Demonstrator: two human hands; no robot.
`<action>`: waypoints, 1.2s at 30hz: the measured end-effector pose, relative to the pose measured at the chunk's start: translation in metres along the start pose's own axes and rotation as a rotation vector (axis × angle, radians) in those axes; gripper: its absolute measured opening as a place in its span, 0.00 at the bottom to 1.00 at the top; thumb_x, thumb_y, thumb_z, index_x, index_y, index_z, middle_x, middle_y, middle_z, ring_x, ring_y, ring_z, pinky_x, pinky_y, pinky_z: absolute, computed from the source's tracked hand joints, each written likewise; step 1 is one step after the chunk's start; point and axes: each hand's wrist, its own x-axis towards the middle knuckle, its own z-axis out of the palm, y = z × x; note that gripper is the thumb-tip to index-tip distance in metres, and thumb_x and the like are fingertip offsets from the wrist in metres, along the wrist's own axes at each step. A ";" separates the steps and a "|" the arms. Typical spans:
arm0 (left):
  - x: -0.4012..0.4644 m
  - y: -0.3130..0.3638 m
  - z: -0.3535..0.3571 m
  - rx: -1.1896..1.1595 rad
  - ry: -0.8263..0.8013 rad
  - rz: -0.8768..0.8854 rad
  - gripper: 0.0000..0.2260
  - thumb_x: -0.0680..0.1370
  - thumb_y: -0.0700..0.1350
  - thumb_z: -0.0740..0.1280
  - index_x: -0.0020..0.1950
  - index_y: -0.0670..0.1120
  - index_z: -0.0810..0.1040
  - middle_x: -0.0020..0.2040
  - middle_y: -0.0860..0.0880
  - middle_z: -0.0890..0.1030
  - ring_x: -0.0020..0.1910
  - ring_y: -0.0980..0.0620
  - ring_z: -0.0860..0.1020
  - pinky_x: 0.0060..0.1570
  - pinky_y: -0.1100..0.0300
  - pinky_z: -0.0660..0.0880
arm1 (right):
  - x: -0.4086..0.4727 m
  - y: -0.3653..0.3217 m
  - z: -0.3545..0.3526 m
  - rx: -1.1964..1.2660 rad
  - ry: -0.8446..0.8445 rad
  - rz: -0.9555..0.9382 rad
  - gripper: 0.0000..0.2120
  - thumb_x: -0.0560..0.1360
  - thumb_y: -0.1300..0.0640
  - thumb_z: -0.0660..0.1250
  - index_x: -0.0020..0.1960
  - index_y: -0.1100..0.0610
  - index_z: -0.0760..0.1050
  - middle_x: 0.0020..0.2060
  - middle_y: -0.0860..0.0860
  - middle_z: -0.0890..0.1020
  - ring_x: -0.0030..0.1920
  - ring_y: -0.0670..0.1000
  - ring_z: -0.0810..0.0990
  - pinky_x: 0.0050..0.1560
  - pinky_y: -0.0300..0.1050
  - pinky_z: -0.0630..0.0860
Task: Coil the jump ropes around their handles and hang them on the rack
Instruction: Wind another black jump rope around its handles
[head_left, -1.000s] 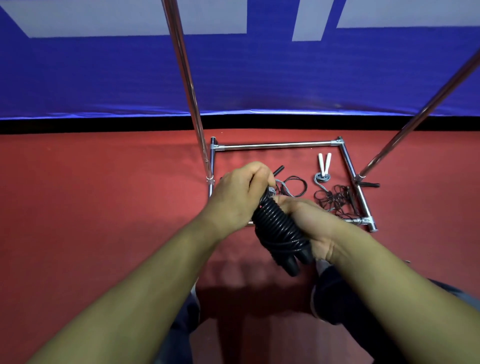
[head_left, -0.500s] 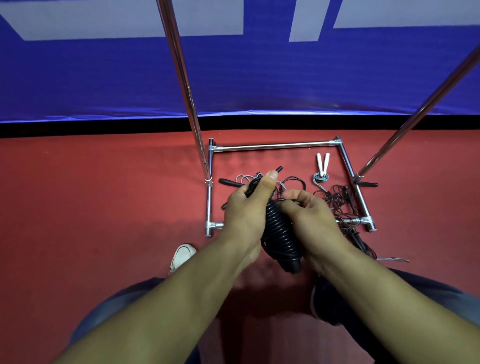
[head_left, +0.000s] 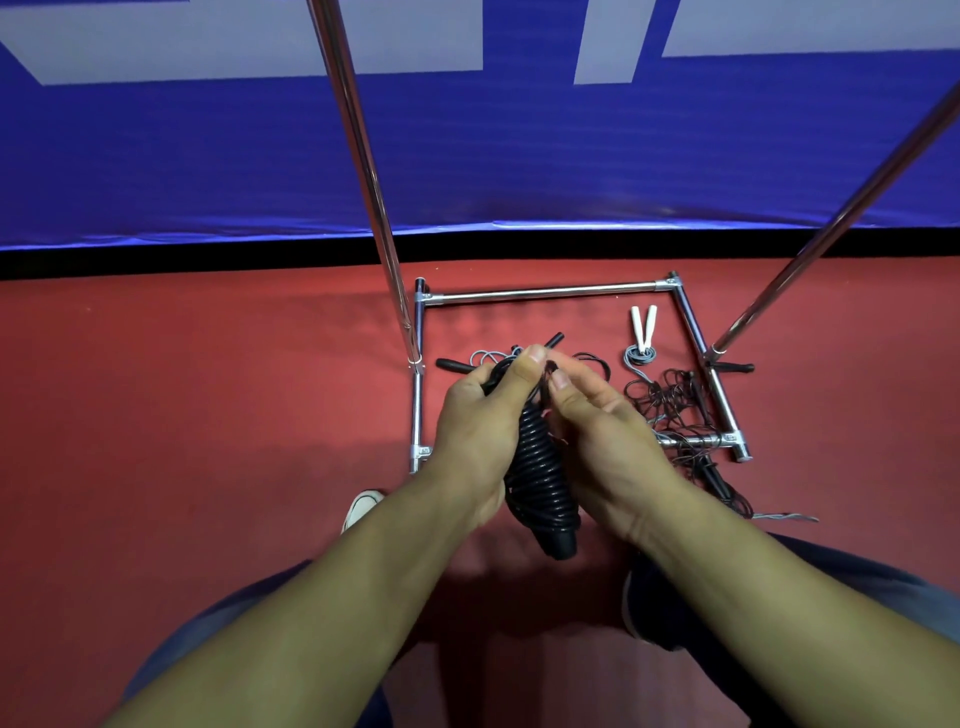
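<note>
Now the left hand (head_left: 480, 415) grips the black coil (head_left: 543, 467), thumb up at its top end. Between both palms the coil hangs tilted over the red floor (head_left: 208, 441), its handle ends poking out below. Right hand (head_left: 602, 431) pinches the rope end at the top, having slid up since half a second ago. Further right, loose ropes (head_left: 670, 410) tangle across the rack (head_left: 545, 292) base.

A sports hall or gym. A red floor (head_left: 182, 415) runs to a blue padded banner (head_left: 519, 156) with large white lettering along the far wall. A chrome rack (head_left: 550, 292) stands on the floor, with jump ropes (head_left: 670, 405) lying loose inside its base.
</note>
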 end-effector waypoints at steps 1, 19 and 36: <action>0.000 0.000 -0.001 -0.003 0.000 -0.001 0.09 0.78 0.50 0.70 0.42 0.45 0.79 0.31 0.52 0.79 0.30 0.54 0.77 0.41 0.54 0.75 | 0.000 -0.001 0.001 0.008 -0.012 -0.010 0.10 0.77 0.57 0.67 0.58 0.54 0.78 0.47 0.60 0.78 0.45 0.58 0.67 0.50 0.57 0.67; -0.001 0.000 -0.014 -0.065 0.035 -0.046 0.11 0.78 0.51 0.69 0.46 0.43 0.80 0.39 0.46 0.83 0.39 0.49 0.82 0.39 0.56 0.79 | 0.000 0.001 -0.004 -0.247 -0.185 -0.140 0.16 0.70 0.61 0.70 0.57 0.63 0.80 0.52 0.58 0.84 0.53 0.54 0.82 0.56 0.47 0.77; -0.002 0.000 -0.022 0.328 -0.165 0.136 0.13 0.62 0.48 0.75 0.41 0.50 0.75 0.36 0.49 0.75 0.35 0.51 0.73 0.39 0.52 0.76 | -0.011 -0.011 -0.009 -0.128 -0.154 0.013 0.21 0.67 0.64 0.71 0.60 0.61 0.79 0.42 0.58 0.85 0.43 0.52 0.83 0.50 0.44 0.80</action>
